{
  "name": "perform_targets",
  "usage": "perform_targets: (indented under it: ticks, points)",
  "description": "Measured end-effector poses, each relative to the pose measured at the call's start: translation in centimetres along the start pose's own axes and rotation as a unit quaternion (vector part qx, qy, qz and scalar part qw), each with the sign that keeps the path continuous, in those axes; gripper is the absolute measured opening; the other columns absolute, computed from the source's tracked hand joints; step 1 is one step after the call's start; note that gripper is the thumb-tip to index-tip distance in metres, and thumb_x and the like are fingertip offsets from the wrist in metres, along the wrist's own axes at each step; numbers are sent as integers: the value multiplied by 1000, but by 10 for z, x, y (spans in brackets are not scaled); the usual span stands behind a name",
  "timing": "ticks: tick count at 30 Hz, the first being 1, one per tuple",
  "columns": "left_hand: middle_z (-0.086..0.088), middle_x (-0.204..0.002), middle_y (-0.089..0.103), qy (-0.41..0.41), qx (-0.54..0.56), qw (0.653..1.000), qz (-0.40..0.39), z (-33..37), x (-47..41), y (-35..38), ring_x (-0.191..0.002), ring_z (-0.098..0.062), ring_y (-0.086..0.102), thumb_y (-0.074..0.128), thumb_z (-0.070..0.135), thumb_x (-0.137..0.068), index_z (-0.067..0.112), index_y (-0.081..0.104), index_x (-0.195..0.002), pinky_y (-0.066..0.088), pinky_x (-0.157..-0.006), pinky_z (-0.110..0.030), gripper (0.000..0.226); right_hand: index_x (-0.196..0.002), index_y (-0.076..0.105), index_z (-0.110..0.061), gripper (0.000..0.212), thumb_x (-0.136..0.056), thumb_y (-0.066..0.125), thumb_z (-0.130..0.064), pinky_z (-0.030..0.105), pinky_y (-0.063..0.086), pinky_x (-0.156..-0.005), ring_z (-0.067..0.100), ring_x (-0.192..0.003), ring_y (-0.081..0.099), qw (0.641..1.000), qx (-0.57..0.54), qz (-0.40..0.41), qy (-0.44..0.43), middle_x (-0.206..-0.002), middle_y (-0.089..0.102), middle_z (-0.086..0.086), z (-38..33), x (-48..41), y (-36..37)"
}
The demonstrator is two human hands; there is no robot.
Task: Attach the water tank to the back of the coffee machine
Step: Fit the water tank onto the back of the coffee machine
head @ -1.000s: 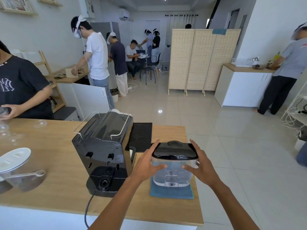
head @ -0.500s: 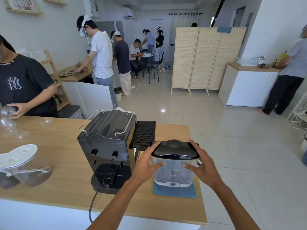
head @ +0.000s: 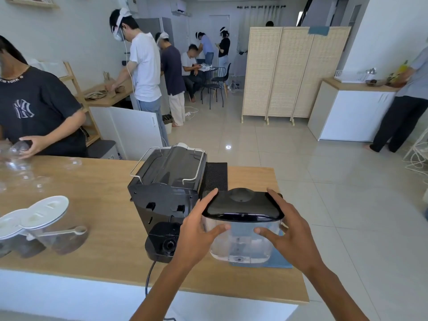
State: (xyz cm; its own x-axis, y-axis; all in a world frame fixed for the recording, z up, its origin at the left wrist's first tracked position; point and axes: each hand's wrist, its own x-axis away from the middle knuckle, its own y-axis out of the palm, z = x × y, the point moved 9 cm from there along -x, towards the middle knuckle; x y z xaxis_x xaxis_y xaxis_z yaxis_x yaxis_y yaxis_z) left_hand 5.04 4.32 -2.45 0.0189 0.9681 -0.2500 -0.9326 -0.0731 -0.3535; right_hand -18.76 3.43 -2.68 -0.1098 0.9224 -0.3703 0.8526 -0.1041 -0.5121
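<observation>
In the lower middle of the frame two bare forearms reach up into the picture, and both hands hold the water tank between them. The left hand has its grip closed on the left side of the tank, with the thumb on the clear front wall and one finger lying up along the black lid. The right hand has its grip closed on the right side, thumb on the front wall and fingers over the right edge of the lid. The tank is tilted a little, and its bottom is over a blue cloth on the wooden surface; I cannot tell if it touches the cloth. Just left of the tank stands the black coffee machine, with its back side facing the camera and a round socket on its low base. A black cable hangs from the base over the near edge. At the lower left of the frame are clear containers with white lids and a scoop. Behind the machine lies a black mat. Further away, in the upper part, several people stand at counters, and a folding screen stands on the tiled floor.
</observation>
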Motion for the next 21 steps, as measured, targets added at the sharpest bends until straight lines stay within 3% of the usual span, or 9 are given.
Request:
perform_targets:
  ticks: [1,3,7,11,15,16,17,19,21]
  points:
    - [-12,-133,61,7,-7,1000,5,4,3,-9,-80,-11,30,77,55,-74,53,40,-148,54,-85,-16,83,-150,33,-52,92,-71,80,-49,21,52,-92,1,-120,55,1000,2,0,-3,-137,52,-22,-6,3,3]
    - [1,-116,65,13,-28,999,6,7,6,-25,-58,-19,42,76,54,-75,52,39,-147,45,-61,-9,81,-150,33,-53,92,-73,84,-43,20,50,-93,2,-122,54,1000,3,2,1,-139,52,-20,-18,5,11]
    - [18,-109,72,10,-46,999,2,2,5,-62,-53,-14,37,79,53,-76,55,39,-148,51,-64,-34,83,-148,35,-53,91,-74,85,-38,17,48,-92,-7,-121,52,1000,2,4,4,-136,49,-29,-46,3,31]
    - [32,-101,64,15,-44,999,6,-5,2,-100,-76,-14,40,78,57,-76,54,39,-149,39,-72,-32,83,-149,35,-52,87,-74,78,-50,14,46,-92,-9,-120,52,1000,-2,0,-6,-135,50,-27,-77,-7,52]
    - [19,-71,50,32,-60,997,42,-1,7,-135,-49,-11,36,82,42,-82,52,40,-149,34,-48,-29,80,-150,35,-51,86,-78,81,-40,12,45,-89,-8,-119,52,1000,11,0,-19,-136,48,-30,-102,-19,75]
    - [8,-125,43,35,-65,996,46,-1,7,-141,-56,-13,54,81,40,-83,51,40,-150,42,-51,-25,79,-150,34,-50,86,-78,80,-43,13,46,-89,-5,-118,53,1000,11,0,-22,-137,48,-29,-108,-22,81]
    - [2,-122,69,33,-70,996,49,-4,6,-147,-84,-10,69,80,41,-84,51,39,-150,55,-67,-28,79,-150,34,-50,85,-77,78,-47,15,47,-90,-1,-118,55,1000,10,1,-24,-139,49,-27,-113,-25,86]
    - [16,-146,59,30,-80,995,58,-10,4,-159,-131,-5,57,77,47,-84,53,35,-151,53,-105,-37,78,-150,34,-50,84,-77,75,-51,21,48,-96,2,-123,55,1000,2,4,-24,-145,50,-22,-123,-30,99]
    - [21,-151,52,33,-94,993,62,-12,0,-170,-138,-5,51,75,50,-85,52,34,-151,47,-113,-39,78,-151,34,-47,83,-79,75,-49,24,48,-101,4,-130,54,1000,-11,10,-22,-150,50,-19,-129,-33,111]
